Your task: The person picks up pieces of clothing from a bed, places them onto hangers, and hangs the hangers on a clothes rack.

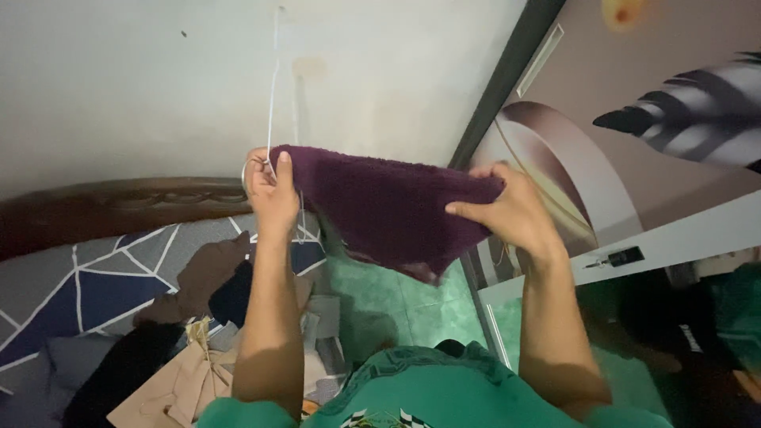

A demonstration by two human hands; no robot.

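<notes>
Your left hand (271, 190) pinches the purple towel (388, 210) at its 9 o'clock corner; right hand (507, 210) grips 3 o'clock edge. Clothes pile (190, 317) at 7 o'clock.

You hold a dark purple towel (388, 210) up in front of you, above the green floor; its fabric is thick and fuzzy, one plain colour throughout; it is folded over, the top edge stretched nearly level between your left hand (272, 190) and your right hand (507, 210); the lower part sags to a blunt point below the middle, hanging free, touching nothing else.
</notes>
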